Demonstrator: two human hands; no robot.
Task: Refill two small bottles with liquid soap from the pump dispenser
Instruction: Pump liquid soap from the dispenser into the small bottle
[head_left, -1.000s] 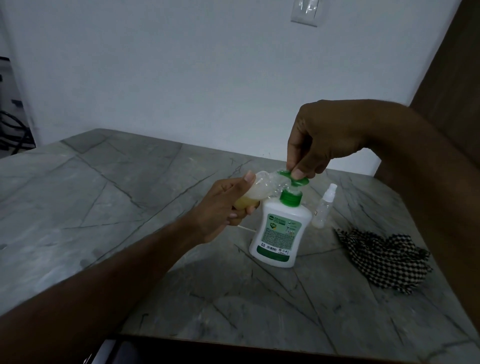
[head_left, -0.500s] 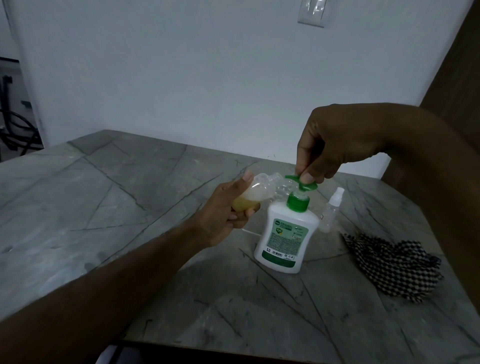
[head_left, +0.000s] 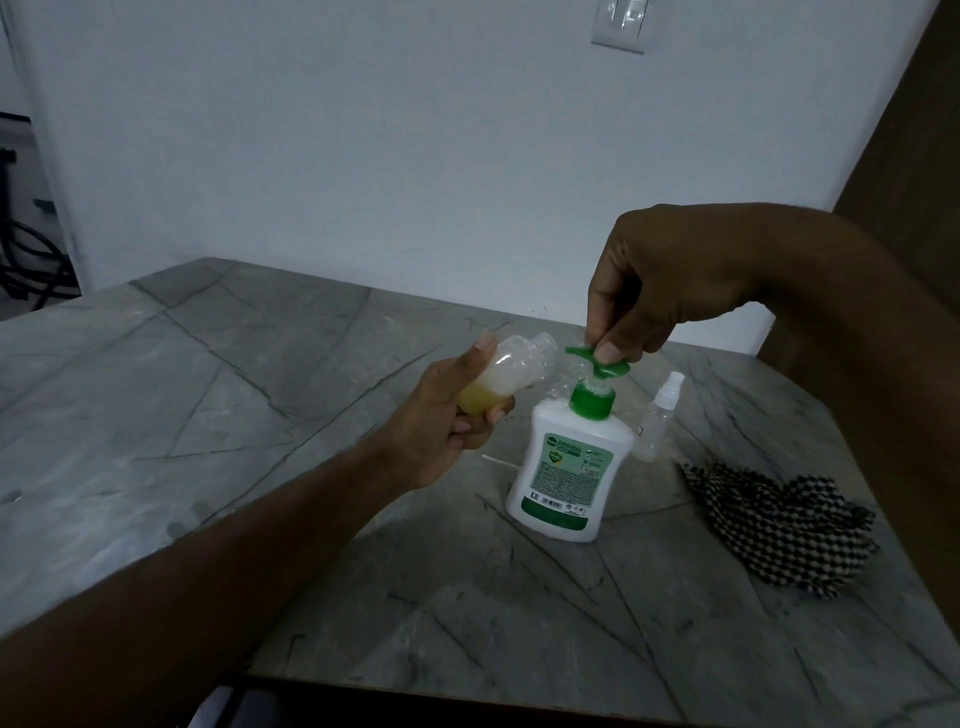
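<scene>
A white pump dispenser (head_left: 569, 467) with a green pump head (head_left: 597, 361) stands on the grey stone table (head_left: 234, 415). My right hand (head_left: 654, 280) comes from above, its curled fingers pinching the pump head. My left hand (head_left: 447, 421) grips a small clear bottle (head_left: 150, 371) tilted on its side, yellowish soap in its bottom and foam above. Its open mouth lies just left of the pump nozzle, a small gap apart. A second small clear bottle (head_left: 657, 415) with a white spray cap stands behind the dispenser, to the right.
A black-and-white checkered cloth (head_left: 779, 525) lies crumpled right of the dispenser. A thin white stick (head_left: 498, 462) lies on the table by the dispenser's left side. A white wall rises behind the table, a dark wooden panel at far right.
The pump head has risen and my right hand with it. My left hand has drawn the tilted bottle a little left, so its mouth now sits off the nozzle.
</scene>
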